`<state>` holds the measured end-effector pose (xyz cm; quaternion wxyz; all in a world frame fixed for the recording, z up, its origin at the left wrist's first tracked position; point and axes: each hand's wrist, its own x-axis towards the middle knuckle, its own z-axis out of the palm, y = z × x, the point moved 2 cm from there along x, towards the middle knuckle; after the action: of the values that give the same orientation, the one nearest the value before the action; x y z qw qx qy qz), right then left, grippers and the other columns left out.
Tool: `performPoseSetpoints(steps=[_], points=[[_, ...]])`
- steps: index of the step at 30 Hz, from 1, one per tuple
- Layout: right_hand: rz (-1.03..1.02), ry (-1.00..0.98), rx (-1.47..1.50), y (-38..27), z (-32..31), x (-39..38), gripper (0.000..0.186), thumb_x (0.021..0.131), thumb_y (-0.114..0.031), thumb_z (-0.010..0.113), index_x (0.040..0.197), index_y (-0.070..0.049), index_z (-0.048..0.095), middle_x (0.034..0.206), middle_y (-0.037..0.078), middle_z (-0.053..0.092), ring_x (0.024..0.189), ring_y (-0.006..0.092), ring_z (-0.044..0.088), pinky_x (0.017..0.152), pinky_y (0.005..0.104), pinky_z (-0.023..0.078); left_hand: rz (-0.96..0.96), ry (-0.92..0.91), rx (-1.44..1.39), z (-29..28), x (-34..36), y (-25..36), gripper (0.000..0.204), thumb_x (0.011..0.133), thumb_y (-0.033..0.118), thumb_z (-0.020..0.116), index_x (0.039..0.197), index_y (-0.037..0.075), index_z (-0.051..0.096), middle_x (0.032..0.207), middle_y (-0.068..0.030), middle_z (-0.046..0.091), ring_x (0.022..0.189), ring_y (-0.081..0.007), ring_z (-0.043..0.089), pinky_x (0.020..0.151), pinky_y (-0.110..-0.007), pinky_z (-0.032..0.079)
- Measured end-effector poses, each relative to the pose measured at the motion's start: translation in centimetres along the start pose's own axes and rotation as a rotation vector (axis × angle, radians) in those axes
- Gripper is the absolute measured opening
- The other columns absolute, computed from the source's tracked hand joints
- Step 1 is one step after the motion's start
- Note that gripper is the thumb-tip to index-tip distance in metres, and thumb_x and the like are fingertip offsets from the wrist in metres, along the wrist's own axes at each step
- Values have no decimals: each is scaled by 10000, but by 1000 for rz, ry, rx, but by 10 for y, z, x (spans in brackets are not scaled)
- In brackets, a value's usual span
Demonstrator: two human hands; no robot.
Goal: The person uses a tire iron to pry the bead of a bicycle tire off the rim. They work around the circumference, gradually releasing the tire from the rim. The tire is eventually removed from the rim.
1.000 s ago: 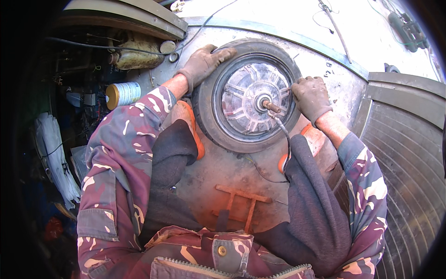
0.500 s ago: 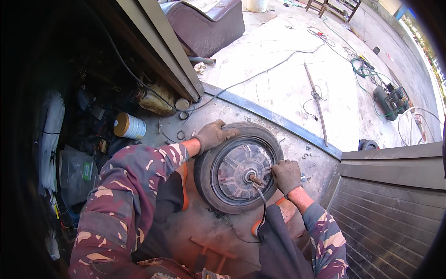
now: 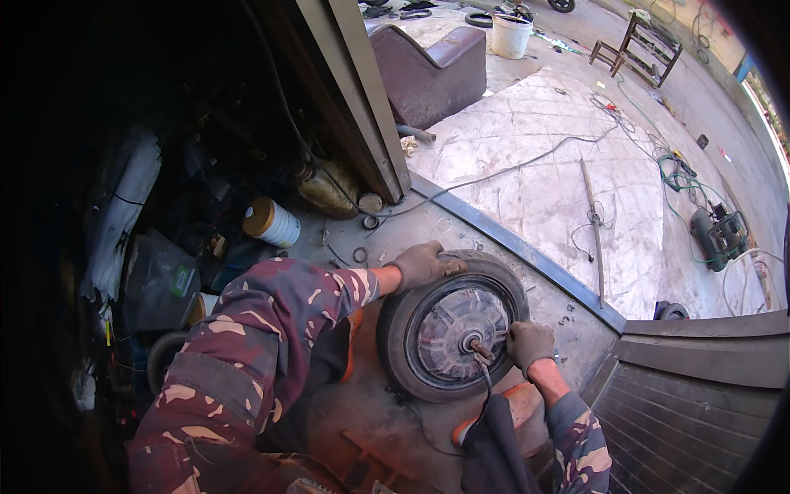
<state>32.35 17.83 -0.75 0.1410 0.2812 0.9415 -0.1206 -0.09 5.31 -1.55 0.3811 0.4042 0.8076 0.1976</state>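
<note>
A wheel with a black tyre (image 3: 401, 346) and metal motor hub (image 3: 453, 321) lies on the concrete floor between my orange shoes. A cable (image 3: 485, 393) leads from its short axle (image 3: 481, 348) toward me. My gloved left hand (image 3: 418, 267) grips the tyre's upper left edge. At the wheel's right, my gloved right hand (image 3: 528, 346) has its fingers closed beside the rim; what they hold is hidden.
Cans (image 3: 271, 222), rings and bags clutter the dark left side. A metal sill (image 3: 510, 243) divides me from pale paving with cords, a long rod (image 3: 591, 230), a compressor (image 3: 714, 235), a sofa piece (image 3: 424, 74) and a bucket (image 3: 510, 37). A slatted panel (image 3: 675, 395) stands right.
My view has tilted up and left, bringing the outdoor area in and shifting the wheel lower in the picture. Both hands remain at the tyre's edges.
</note>
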Motion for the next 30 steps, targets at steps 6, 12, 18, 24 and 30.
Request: performPoseSetpoints(steps=[6, 12, 18, 24, 30], points=[[-160, 15, -38, 8, -2, -3, 217, 958, -298, 694, 921, -125, 818, 1002, 147, 798, 959, 339, 775, 861, 483, 577, -4, 7, -6, -11, -13, 19, 883, 971, 653, 740, 1294, -157, 598, 1071, -237, 770, 1040, -247, 755, 875, -346, 588], [186, -21, 618, 24, 14, -13, 274, 936, -320, 786, 1019, -62, 831, 963, 159, 799, 901, 325, 773, 829, 440, 597, -47, -6, -62, -13, -15, 20, 1006, 879, 800, 716, 1244, -137, 676, 1147, -334, 746, 1129, -406, 734, 967, -433, 557], [246, 150, 922, 29, 39, -30, 263, 968, -296, 797, 1009, -37, 824, 896, 145, 787, 848, 250, 760, 803, 376, 589, 57, -37, -218, 2, 2, -3, 912, 949, 641, 775, 1342, -161, 588, 1040, -219, 764, 984, -198, 750, 818, -313, 591], [214, 209, 712, 32, 50, -33, 255, 989, -281, 786, 1005, -27, 807, 902, 117, 785, 812, 194, 743, 769, 361, 581, -48, -35, -20, -3, -5, 1, 815, 967, 622, 764, 1242, -130, 614, 1173, -244, 773, 1108, -184, 750, 888, -303, 595], [172, 96, 830, 29, 49, -28, 289, 988, -317, 768, 1011, -30, 794, 940, 162, 756, 857, 302, 751, 784, 398, 571, 179, -11, 150, -6, -4, 2, 510, 1119, 495, 563, 1408, 88, 663, 1178, -245, 705, 1084, -346, 725, 965, -410, 583]])
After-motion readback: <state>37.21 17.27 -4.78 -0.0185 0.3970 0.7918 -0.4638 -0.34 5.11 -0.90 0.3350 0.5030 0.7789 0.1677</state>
